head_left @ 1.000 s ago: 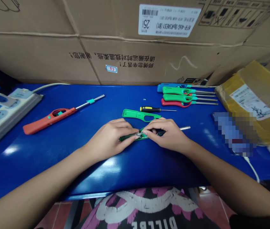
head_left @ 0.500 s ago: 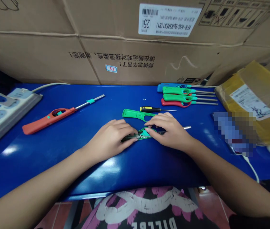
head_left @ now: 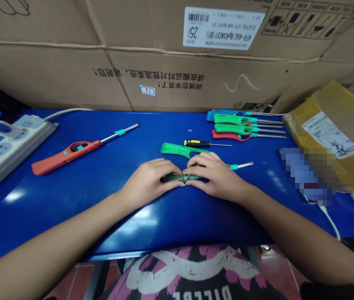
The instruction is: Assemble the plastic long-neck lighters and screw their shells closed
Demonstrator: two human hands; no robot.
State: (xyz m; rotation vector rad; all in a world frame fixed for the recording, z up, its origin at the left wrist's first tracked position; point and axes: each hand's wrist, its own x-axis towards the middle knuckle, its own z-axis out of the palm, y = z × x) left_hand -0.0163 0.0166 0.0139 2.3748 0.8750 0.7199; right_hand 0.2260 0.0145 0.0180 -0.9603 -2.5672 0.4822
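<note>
An opened green stick lighter (head_left: 177,177) lies on the blue table (head_left: 70,196), its metal nozzle (head_left: 242,166) pointing right. My left hand (head_left: 150,181) curls over its handle end and grips it. My right hand (head_left: 216,175) covers the middle part, fingers pressed down on it, fingertips meeting those of the left hand. A loose green shell half (head_left: 179,150) rests just beyond my hands. A small yellow-and-black screwdriver (head_left: 202,143) lies behind that.
A red stick lighter (head_left: 70,152) lies at left. A stack of blue, green and red lighters (head_left: 239,125) sits at back right. A power strip (head_left: 4,146) is far left, cardboard boxes (head_left: 164,54) behind, a taped parcel (head_left: 336,129) at right.
My hands closed together over the green lighter, hiding its open inside. The lighter shifted slightly away from me, its nozzle now showing a teal collar.
</note>
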